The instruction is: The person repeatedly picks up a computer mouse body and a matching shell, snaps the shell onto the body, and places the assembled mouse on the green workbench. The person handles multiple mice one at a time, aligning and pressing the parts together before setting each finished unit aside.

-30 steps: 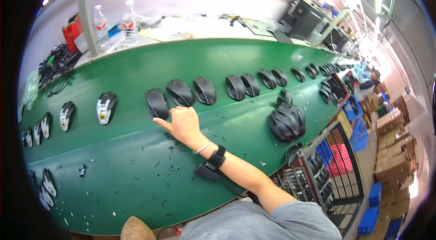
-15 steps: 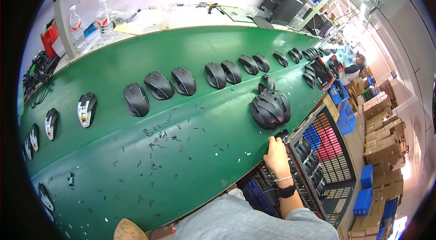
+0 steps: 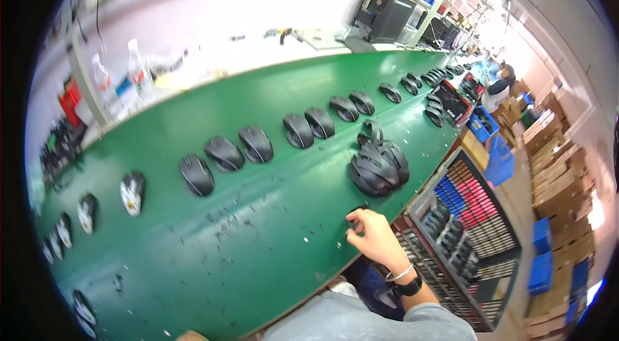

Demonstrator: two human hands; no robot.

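My right hand is at the near edge of the green bench, its fingers curled round a black computer mouse that they mostly hide. Just beyond it rests a heap of black mouse shells, with a looped black piece on its far side. A spaced row of black mice runs along the bench. Toward the left end lie mice with pale, uncovered bodies. My left hand does not show; only a small skin-coloured patch appears at the lower edge.
Right of my forearm, a black slatted crate holds several mice. Small dark scraps litter the bench. Water bottles and a computer case stand on the back shelf. Blue bins, cartons and another person are at the right.
My right hand has moved left from beside the crate onto the bench edge, bringing the mouse along. The view has shifted, and the skin-coloured patch at the lower edge has mostly left it.
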